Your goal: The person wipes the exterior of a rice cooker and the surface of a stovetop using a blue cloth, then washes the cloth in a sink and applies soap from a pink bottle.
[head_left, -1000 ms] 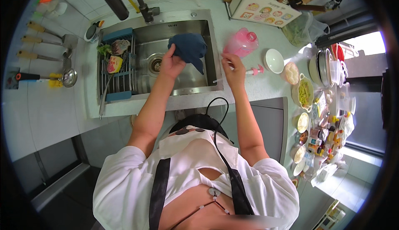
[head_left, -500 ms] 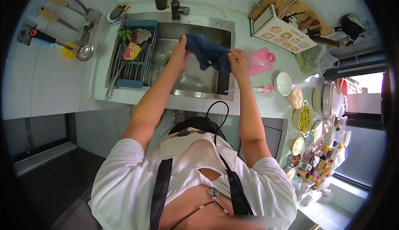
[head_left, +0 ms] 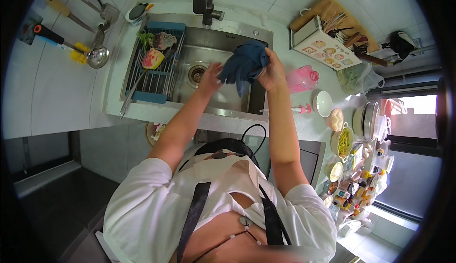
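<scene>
A dark blue cloth (head_left: 244, 63) hangs bunched over the right half of the steel sink (head_left: 209, 104). My right hand (head_left: 272, 72) grips it from its right side, fingers closed round the gathered fabric. My left hand (head_left: 211, 79) is at the cloth's left edge, slightly blurred, with its fingers apart; whether the fingertips touch the fabric is hard to make out. Below the left hand's fingers the round drain (head_left: 196, 74) shows in the sink bottom. The faucet (head_left: 209, 15) rises behind the sink.
A drying rack (head_left: 164, 25) with vegetables and a colourful sponge-like piece spans the sink's left side. To the right stand a pink bottle (head_left: 302, 79), a pink pump top (head_left: 302, 109), a white bowl (head_left: 323, 103) and a utensil holder (head_left: 325, 42). Ladles and spatulas (head_left: 97, 56) hang left.
The cloth was stretched between both hands and is now bunched in the right hand. My left hand has come off it and moved down slightly, fingers spread.
</scene>
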Available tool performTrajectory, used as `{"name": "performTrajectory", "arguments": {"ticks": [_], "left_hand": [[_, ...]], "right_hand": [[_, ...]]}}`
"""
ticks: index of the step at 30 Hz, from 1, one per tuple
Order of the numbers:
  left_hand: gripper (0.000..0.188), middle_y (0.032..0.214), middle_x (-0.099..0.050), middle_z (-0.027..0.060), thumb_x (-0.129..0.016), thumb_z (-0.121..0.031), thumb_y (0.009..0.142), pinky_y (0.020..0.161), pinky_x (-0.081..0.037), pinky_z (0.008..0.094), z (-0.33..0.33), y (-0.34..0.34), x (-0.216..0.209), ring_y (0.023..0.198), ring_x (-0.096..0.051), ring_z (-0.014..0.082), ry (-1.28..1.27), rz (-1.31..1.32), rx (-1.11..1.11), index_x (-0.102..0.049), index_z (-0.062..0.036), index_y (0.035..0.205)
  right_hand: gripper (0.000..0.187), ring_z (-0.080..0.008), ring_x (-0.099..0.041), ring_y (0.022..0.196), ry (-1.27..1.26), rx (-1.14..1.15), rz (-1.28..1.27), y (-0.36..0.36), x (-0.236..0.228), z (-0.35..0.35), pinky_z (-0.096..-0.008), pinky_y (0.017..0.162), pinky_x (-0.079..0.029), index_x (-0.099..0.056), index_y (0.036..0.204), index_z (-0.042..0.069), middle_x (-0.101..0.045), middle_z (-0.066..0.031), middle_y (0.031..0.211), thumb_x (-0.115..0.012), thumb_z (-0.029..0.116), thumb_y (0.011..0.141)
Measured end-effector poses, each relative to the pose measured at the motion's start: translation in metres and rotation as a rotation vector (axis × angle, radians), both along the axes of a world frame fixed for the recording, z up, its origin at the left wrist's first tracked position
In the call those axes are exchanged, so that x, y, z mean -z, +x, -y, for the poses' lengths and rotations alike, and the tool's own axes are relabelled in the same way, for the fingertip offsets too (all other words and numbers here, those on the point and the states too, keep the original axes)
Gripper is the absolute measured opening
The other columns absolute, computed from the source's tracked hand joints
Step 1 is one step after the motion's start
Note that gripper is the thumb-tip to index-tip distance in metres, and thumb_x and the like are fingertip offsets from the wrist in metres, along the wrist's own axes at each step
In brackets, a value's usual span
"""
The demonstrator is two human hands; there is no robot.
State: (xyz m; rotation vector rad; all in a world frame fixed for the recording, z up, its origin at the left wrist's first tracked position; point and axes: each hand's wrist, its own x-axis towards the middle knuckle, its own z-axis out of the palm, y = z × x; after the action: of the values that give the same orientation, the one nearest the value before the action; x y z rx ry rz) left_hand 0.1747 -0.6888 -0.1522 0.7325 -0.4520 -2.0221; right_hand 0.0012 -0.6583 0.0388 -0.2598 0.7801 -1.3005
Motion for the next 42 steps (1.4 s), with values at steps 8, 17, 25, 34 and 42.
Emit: {"name": "performTrajectory", "arguments": {"ticks": [8, 17, 25, 34, 42], "left_hand": [[0.065, 0.131, -0.040, 0.0157, -0.024, -0.053, 0.090, 0.102, -0.028, 0.0461, -0.017, -0.043, -0.084, 0.120, -0.040, 0.0318, 0.170, -0.634, 0.206, -0.032, -0.0032, 0.132], [0.045, 0.118, -0.052, 0.0150, -0.044, -0.033, 0.088, 0.095, -0.040, 0.0402, 0.014, -0.065, -0.031, 0.109, -0.050, 0.0280, 0.021, -0.357, 0.127, -0.046, -0.0001, 0.119], [0.027, 0.098, -0.061, 0.0132, -0.060, -0.014, 0.077, 0.080, -0.051, 0.0381, -0.017, -0.051, -0.088, 0.086, -0.062, 0.0263, 0.344, -0.106, 0.223, -0.057, -0.0009, 0.100], [0.035, 0.102, -0.059, 0.0133, -0.049, 0.000, 0.068, 0.091, -0.041, 0.0354, 0.001, -0.031, -0.139, 0.098, -0.055, 0.0245, 0.048, -0.315, 0.333, -0.053, 0.0049, 0.103], [0.045, 0.116, -0.053, 0.0141, -0.049, 0.002, 0.076, 0.096, -0.038, 0.0340, -0.030, -0.033, -0.199, 0.108, -0.051, 0.0235, -0.395, -0.006, 0.258, -0.041, 0.0071, 0.120]], "right_hand": [[0.032, -0.0339, -0.057, 0.082, -0.216, 0.056, -1.682, -0.014, 0.048, -0.012, -0.0382, 0.074, -0.046, -0.053, 0.103, -0.001, -0.058, -0.0188, 0.093, -0.057, 0.023, 0.081], [0.025, -0.0142, -0.057, 0.077, 0.145, 0.089, -1.253, -0.082, 0.086, -0.102, -0.0258, 0.068, -0.045, -0.060, 0.095, 0.001, -0.061, -0.0096, 0.089, -0.066, 0.017, 0.077], [0.070, -0.0167, -0.051, 0.099, 0.235, 0.366, -1.377, -0.166, 0.107, -0.127, -0.0267, 0.082, -0.043, -0.039, 0.123, 0.003, -0.054, -0.0100, 0.107, -0.076, 0.009, 0.064], [0.103, -0.0209, -0.037, 0.120, -0.174, -0.024, -0.886, -0.213, 0.103, -0.083, -0.0333, 0.097, -0.035, -0.013, 0.138, 0.006, -0.036, -0.0091, 0.132, -0.077, 0.006, 0.058], [0.077, -0.0202, -0.049, 0.107, -0.316, 0.022, -1.318, -0.197, 0.088, -0.067, -0.0324, 0.092, -0.040, -0.038, 0.122, 0.002, -0.052, -0.0091, 0.115, -0.075, 0.005, 0.055]]}}
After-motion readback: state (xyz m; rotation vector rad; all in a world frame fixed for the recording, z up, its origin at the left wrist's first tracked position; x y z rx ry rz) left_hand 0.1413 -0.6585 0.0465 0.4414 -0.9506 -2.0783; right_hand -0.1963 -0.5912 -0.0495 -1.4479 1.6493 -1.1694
